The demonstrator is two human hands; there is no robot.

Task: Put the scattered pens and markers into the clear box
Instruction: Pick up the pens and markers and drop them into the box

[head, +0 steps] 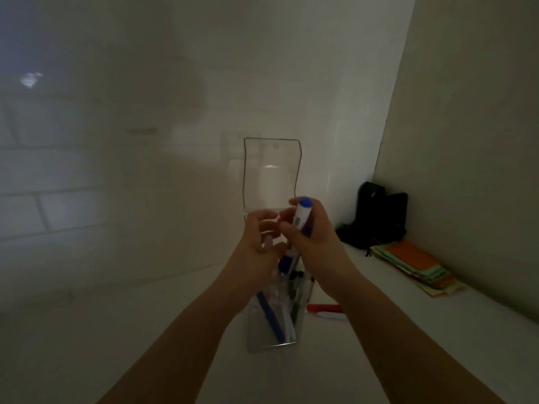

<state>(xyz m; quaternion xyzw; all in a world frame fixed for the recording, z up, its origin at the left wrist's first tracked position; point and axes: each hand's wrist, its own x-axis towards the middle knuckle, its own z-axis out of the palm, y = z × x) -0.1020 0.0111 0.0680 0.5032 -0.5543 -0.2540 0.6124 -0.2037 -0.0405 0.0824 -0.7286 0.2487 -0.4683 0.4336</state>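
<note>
Fingers of the right hand (309, 228) wrap a blue-capped marker (302, 217) above the clear box (272, 330); the left hand (259, 243) grips the box's top. A red marker (325, 309) lies beside it.

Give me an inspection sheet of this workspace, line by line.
Surface: pale table, dimly lit.
Job's things: clear box upright, lid flipped open, pens inside; blue-capped marker at its mouth; red marker lying on the table beside the box.
Clutter: stack of coloured paper at right; black objects in the corner.
Grippers: left hand holds the box top; right hand grips the blue-capped marker.
Cables: nothing seen.
Surroundings: pale walls meeting at a corner.
</note>
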